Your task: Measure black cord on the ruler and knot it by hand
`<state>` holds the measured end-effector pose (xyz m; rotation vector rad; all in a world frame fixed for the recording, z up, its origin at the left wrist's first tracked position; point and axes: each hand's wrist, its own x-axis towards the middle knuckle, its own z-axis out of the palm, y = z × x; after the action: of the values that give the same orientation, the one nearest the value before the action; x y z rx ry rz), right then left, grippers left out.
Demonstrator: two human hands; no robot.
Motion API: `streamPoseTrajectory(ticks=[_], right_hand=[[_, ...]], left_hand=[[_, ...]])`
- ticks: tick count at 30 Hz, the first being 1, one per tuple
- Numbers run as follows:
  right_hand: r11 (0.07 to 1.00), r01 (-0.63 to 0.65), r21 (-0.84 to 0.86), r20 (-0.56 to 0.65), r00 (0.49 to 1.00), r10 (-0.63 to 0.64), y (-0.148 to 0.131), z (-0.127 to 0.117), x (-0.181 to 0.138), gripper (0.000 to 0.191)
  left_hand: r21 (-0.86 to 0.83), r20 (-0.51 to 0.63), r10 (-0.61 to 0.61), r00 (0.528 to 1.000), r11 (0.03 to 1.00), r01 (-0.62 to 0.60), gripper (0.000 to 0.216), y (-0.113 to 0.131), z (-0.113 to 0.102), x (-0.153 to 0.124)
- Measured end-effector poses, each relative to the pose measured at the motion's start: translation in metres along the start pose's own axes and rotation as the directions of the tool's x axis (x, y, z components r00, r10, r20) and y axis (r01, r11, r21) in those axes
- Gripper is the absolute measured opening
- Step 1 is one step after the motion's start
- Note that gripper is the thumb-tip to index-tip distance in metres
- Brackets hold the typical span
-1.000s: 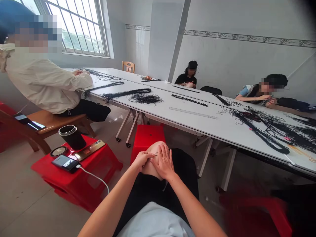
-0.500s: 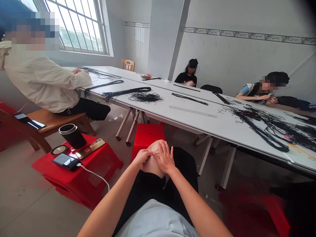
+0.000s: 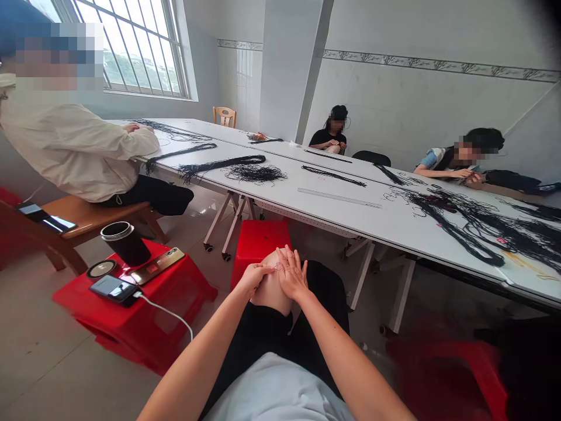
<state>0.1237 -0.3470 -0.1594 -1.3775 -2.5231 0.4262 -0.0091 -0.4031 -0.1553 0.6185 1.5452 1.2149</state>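
Observation:
My left hand (image 3: 253,279) is closed in a pinch at the near side of my bare knee (image 3: 268,290). A short bit of thin dark cord (image 3: 276,268) shows between its fingertips and my right hand; the rest of it is hidden. My right hand (image 3: 291,273) lies flat over the top of the knee, its fingers stretched out and slightly spread. Whether the cord runs on under the right palm I cannot see.
Ahead, the long white table (image 3: 324,204) bears bundles of black cord (image 3: 464,237), a loose tangle (image 3: 258,173) and a ruler (image 3: 339,197). On the red stool (image 3: 184,292) at left are a thermos (image 3: 127,245) and phones. A person in a cream jacket (image 3: 79,152) sits left; two others sit beyond.
My right hand has shifted slightly up and left over the knee, fingers a little more spread. The left hand keeps its pinch. The whole view has moved a little.

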Motion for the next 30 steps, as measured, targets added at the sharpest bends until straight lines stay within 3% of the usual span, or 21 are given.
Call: streamPoseTrajectory(ticks=[18, 30], right_hand=[[0.992, -0.114, 0.056, -0.003, 0.993, 0.114, 0.0, 0.001, 0.018, 0.051], [0.986, -0.163, 0.021, 0.073, 0.984, 0.161, 0.0, -0.005, 0.027, 0.057]], left_hand=[[-0.047, -0.024, 0.023, 0.999, 0.999, -0.025, 0.018, 0.008, 0.004, -0.004], [-0.047, -0.035, 0.013, 0.999, 0.999, -0.015, 0.015, 0.009, 0.002, -0.001]])
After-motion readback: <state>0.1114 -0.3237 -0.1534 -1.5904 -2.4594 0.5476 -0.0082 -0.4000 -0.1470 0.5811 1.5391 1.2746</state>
